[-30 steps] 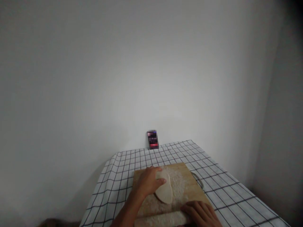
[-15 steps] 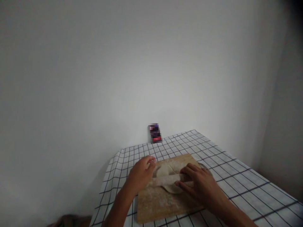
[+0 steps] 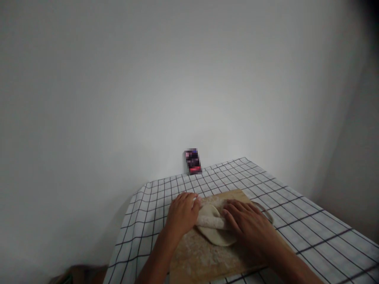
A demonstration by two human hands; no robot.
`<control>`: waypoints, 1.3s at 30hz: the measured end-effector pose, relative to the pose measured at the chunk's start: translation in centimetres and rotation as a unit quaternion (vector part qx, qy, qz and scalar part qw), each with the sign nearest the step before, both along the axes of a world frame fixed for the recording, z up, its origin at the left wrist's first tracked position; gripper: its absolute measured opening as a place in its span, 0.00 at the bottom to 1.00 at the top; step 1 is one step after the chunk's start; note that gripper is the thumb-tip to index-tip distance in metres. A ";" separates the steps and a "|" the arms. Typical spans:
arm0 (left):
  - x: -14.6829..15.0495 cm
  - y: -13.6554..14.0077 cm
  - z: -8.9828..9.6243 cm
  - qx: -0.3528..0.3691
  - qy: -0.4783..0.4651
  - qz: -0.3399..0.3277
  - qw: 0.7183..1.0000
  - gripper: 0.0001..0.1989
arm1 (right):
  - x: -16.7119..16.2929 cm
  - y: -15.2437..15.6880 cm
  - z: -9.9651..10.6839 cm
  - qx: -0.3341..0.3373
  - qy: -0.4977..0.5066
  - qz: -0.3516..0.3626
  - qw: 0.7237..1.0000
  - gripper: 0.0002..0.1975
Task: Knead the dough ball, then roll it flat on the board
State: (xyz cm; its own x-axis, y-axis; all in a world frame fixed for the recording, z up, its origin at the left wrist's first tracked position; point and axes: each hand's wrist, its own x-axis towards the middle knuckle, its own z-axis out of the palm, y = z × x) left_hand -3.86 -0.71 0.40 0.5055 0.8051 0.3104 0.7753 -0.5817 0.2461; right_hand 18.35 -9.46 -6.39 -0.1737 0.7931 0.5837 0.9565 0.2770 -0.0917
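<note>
A floured rolling pin point(image 3: 211, 222) lies across a flat, pale sheet of dough point(image 3: 220, 238). Dough shows on both sides of the pin, and its far part has a raised curved edge. Over the pin's left end is my left hand point(image 3: 183, 211), fingers bent forward and closed on it. My right hand point(image 3: 244, 219) covers the right end, its fingers laid over the pin. Both pin ends are hidden under the hands. Beneath everything is a wooden board point(image 3: 204, 262) dusted with flour.
A black-and-white checked cloth point(image 3: 314, 232) covers the table. Beyond the board's right edge, a round rim point(image 3: 265, 211) shows partly behind my right hand. A small dark upright object point(image 3: 193, 161), blurred out, leans against the white wall point(image 3: 189, 79).
My right hand has flattened from a finger-and-thumb grip to fingers laid over the pin. My left hand has settled further onto its end. More dough shows on the near side.
</note>
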 end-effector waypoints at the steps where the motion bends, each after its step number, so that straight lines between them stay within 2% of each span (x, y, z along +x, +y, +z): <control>1: 0.0 0.2 -0.2 0.000 0.002 -0.001 1.000 0.17 | -0.1 -0.1 0.0 0.006 -0.004 -0.007 1.000 0.16; 9: -1.0 -0.5 -2.5 0.009 -0.005 -0.001 1.000 0.18 | -1.5 -1.1 0.4 0.013 0.029 -0.025 0.999 0.20; 14: -1.6 -1.2 -4.3 0.092 -0.004 0.006 0.996 0.19 | -1.9 -2.1 0.8 -0.006 0.037 -0.011 0.999 0.20; 19: -2.3 -2.5 -4.8 0.106 0.012 0.011 0.994 0.21 | -2.1 -3.4 0.3 0.013 0.054 -0.003 0.998 0.19; 25: -3.9 -4.2 -5.5 0.133 0.021 -0.037 0.990 0.24 | -2.5 -4.7 0.1 0.039 0.093 0.007 0.995 0.19; 29: -3.6 -4.1 -5.1 0.112 0.045 -0.023 0.992 0.25 | -2.5 -4.5 0.3 0.026 0.080 0.006 0.996 0.20; 35: -1.3 -1.9 -2.9 0.008 0.078 0.052 0.996 0.25 | -1.9 -1.7 0.8 -0.022 0.052 -0.017 0.998 0.19; 39: -0.6 -0.2 -2.3 -0.026 0.085 0.049 0.995 0.25 | -1.3 -0.3 1.3 -0.036 0.028 -0.015 0.999 0.19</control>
